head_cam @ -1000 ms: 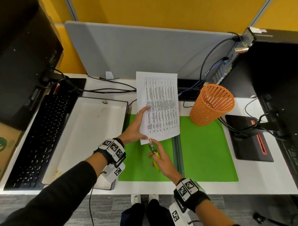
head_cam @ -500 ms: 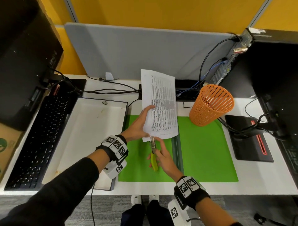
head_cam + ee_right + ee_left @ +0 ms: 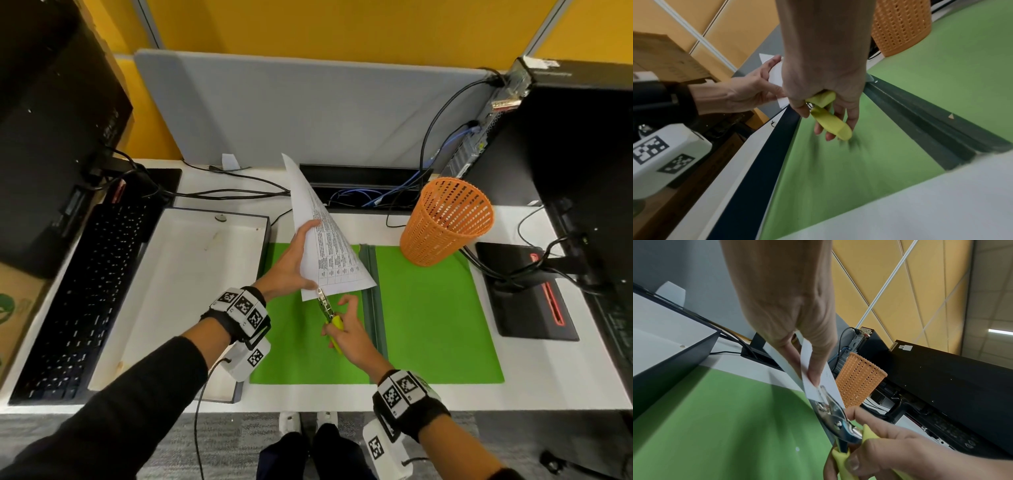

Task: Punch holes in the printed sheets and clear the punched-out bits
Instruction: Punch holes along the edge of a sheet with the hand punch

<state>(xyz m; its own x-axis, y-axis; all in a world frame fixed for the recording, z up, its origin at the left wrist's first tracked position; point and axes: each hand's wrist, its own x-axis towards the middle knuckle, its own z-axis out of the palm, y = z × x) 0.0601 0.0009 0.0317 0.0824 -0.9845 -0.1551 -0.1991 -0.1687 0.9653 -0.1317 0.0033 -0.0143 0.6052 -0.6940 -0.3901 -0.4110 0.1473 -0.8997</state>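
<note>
My left hand [image 3: 295, 265] holds a printed sheet [image 3: 325, 240] upright over the green folder, thumb on the printed side and fingers behind. In the left wrist view the thumb [image 3: 813, 369] pinches the sheet [image 3: 831, 384] near its lower corner. My right hand [image 3: 349, 330] grips a plier-type hole punch [image 3: 329, 313] by its yellow handles [image 3: 828, 121]. The punch's metal head [image 3: 833, 413] sits over the sheet's bottom edge beside the left thumb. A small white punched-out bit [image 3: 797, 449] lies on the green surface. Two more bits [image 3: 876, 81] lie near the folder's dark spine.
The open green folder [image 3: 431, 325] covers the desk's middle, with its dark spine [image 3: 372, 291]. An orange mesh basket [image 3: 445, 222] stands at its far right corner. A white tray [image 3: 191, 291] and a black keyboard [image 3: 78, 291] lie left. Monitors, a computer tower and cables ring the desk.
The sheet has turned from facing me to nearly edge-on, its top corner swinging left. The punch head has stayed at the sheet's lower edge, with both hands shifting slightly.
</note>
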